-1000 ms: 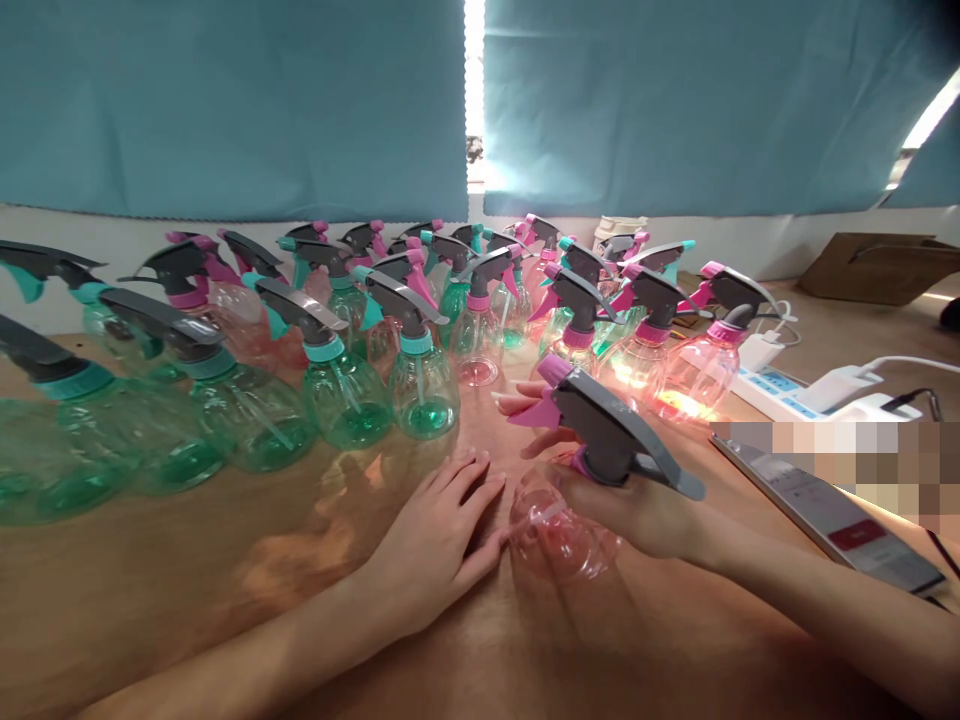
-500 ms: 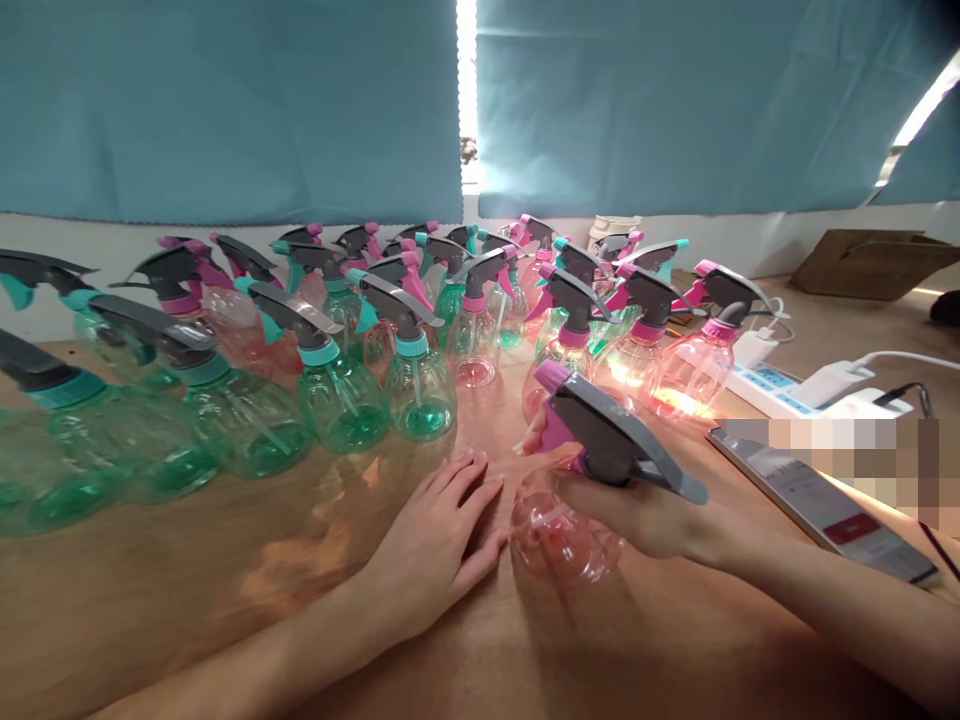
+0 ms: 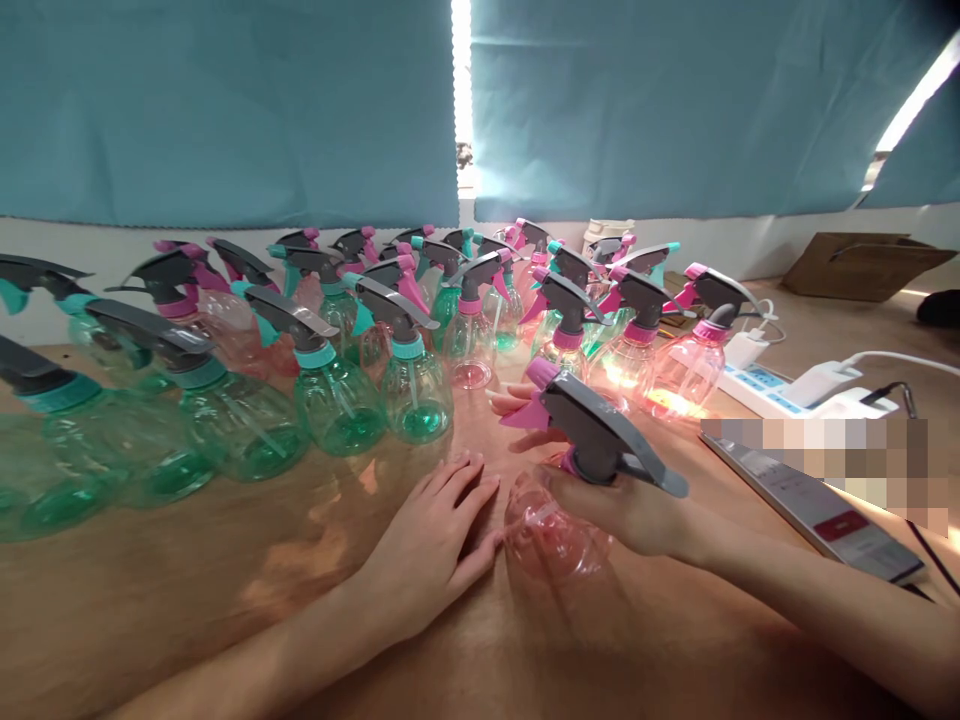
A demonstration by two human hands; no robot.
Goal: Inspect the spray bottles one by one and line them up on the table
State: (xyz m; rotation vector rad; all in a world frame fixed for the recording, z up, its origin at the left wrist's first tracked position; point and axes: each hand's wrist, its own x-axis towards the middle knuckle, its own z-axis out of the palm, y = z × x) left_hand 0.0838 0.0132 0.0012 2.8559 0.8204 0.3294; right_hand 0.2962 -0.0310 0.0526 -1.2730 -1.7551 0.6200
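A clear pink spray bottle with a grey and pink spray head stands a little tilted on the wooden table. The web of my right hand wraps the bottle's neck from behind. Its fingers stretch out loosely beyond the pink trigger, partly hidden by the spray head. Flat on the table to the left lies my left hand, open with its fingers spread. Its thumb tip is at the bottle's side; whether it touches I cannot tell. A green spray bottle is among those nearest beyond my left hand.
Several green and pink spray bottles crowd the back and left, including a pink one in bright light. At the right are a phone, a white power strip with plugs and cables, and a brown cardboard box. Blue blinds hang behind.
The fingers of my right hand have straightened off the trigger, which has swung outward from its squeezed position. My left hand has stayed flat. The whole view has shifted slightly.
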